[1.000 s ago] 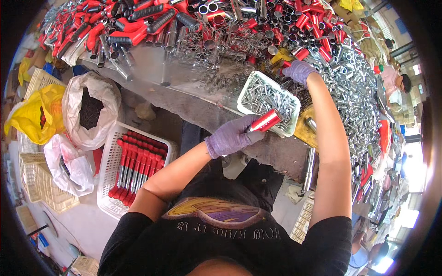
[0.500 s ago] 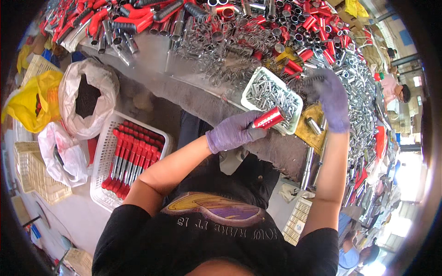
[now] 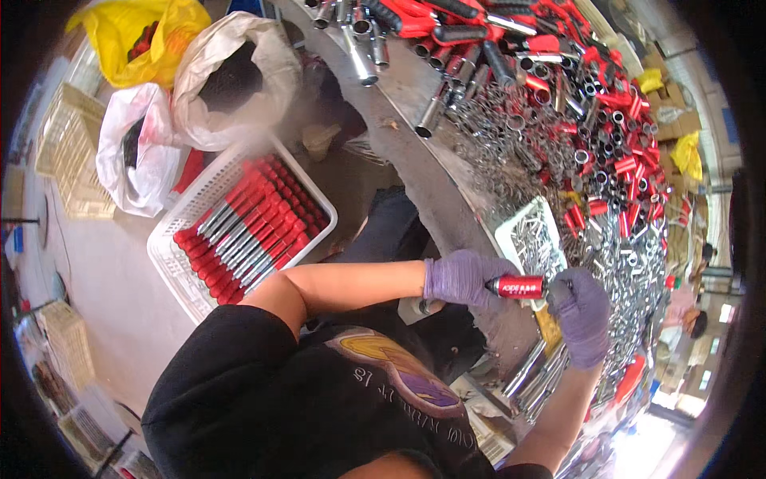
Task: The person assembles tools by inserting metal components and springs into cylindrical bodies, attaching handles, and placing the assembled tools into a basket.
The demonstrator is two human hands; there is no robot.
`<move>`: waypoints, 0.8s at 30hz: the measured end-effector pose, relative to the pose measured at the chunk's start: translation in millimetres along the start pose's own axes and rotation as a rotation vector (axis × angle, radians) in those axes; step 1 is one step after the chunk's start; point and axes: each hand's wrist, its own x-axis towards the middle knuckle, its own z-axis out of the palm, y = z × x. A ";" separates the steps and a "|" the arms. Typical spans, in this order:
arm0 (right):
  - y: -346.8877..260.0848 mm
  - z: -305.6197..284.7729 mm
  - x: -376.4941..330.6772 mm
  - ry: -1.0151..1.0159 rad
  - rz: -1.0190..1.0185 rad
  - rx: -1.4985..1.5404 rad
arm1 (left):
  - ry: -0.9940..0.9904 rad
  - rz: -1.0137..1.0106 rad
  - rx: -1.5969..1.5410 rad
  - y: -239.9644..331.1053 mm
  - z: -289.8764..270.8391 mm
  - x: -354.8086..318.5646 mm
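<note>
A red metal sleeve (image 3: 523,287) with white print lies level between my hands. My left hand (image 3: 469,278), in a purple glove, is closed around its left end, where a black part shows. At the sleeve's right end is my gloved right hand (image 3: 580,307), fingers pinched together; whatever they hold is hidden. Just beyond the sleeve, a white tray (image 3: 505,232) holds many small metal pins (image 3: 533,246). Coil springs (image 3: 495,148) lie heaped on the bench behind it.
Red and black handled tools (image 3: 447,24) and loose metal tubes (image 3: 431,112) cover the far bench. Metal parts (image 3: 622,275) are piled to the right. A white basket (image 3: 169,259) of red-handled tools stands left, near a white sack (image 3: 283,72) and a yellow bag (image 3: 104,48).
My right hand has come from the spring heap to the sleeve's right end. My left hand still grips the sleeve, now held more level. The whole view has swung left.
</note>
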 end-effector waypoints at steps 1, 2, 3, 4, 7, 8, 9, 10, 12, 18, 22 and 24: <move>-6.7 0.1 2.4 -0.009 -0.022 -0.008 | 0.025 0.003 0.001 -2.8 0.5 -5.8; -12.9 0.4 6.0 -0.048 -0.112 -0.007 | 0.074 0.005 0.000 -5.2 -0.1 -14.6; -16.1 -1.0 6.2 -0.069 -0.185 -0.008 | 0.101 0.020 0.000 -5.1 -3.3 -20.0; -10.8 -0.5 13.4 -0.165 -0.193 0.185 | 0.009 -0.140 -0.018 4.6 -12.8 -29.1; -53.1 9.5 66.1 0.078 -0.226 0.319 | 0.164 -0.170 -0.103 8.4 -33.2 -63.4; -83.2 14.3 92.8 0.093 -0.261 0.194 | 0.135 -0.155 -0.123 -5.1 -44.4 -69.5; -113.4 15.1 118.9 0.097 -0.336 0.083 | 0.282 -0.048 0.009 -14.3 -50.2 -80.3; -129.2 24.4 152.2 0.115 -0.531 -0.051 | 0.430 0.056 0.149 -18.0 -56.5 -92.2; -155.8 46.7 217.7 0.208 -0.735 -0.317 | 0.417 -0.139 0.250 -11.2 -71.6 -116.0; -182.3 100.0 367.4 0.036 -0.582 -0.868 | 0.608 -0.339 0.025 -10.9 -77.1 -180.0; -197.1 78.3 349.8 0.018 -0.712 -0.968 | 0.700 -0.382 -0.271 -17.1 -70.9 -196.3; -173.0 58.4 375.4 0.086 -0.784 -0.559 | 0.685 -0.398 -0.195 -17.6 -72.7 -191.5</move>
